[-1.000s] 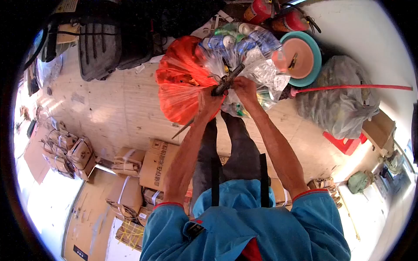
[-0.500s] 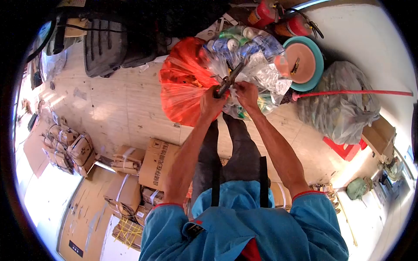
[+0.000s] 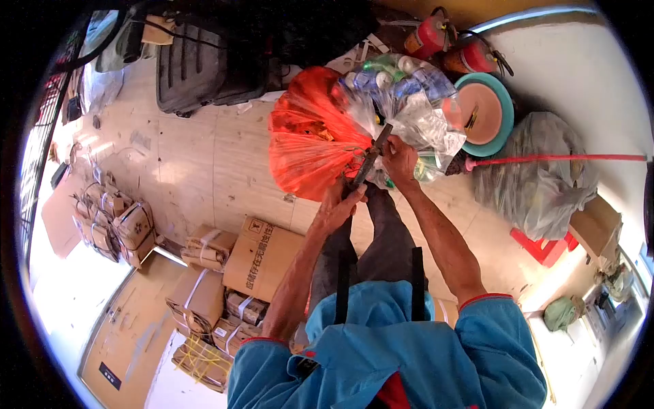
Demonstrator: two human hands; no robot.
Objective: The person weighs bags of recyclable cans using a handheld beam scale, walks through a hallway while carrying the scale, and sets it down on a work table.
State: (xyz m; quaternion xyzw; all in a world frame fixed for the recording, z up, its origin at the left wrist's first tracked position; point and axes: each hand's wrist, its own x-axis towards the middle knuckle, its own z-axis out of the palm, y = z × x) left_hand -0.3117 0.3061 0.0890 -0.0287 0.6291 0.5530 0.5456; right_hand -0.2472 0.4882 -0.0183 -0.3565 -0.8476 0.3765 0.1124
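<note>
A dark bar-like tool lies slantwise across the gathered necks of two bags. My left hand is closed round its lower end. Near its upper end, my right hand is closed at the neck of the clear bag; what its fingers grip is too small to make out. On the left is the red plastic bag, full and bulging, its folds drawn together toward the tool. The clear bag, to the right, holds several bottles and cans.
A teal basin with a pink one inside stands right of the bags, below fire extinguishers. Farther right are a grey bag, a red pole and a red stool. Cardboard boxes are stacked at lower left.
My left hand has moved down, away from my right hand, and the tool's lower end has shifted with it. The view has turned, so the bags appear farther right.
</note>
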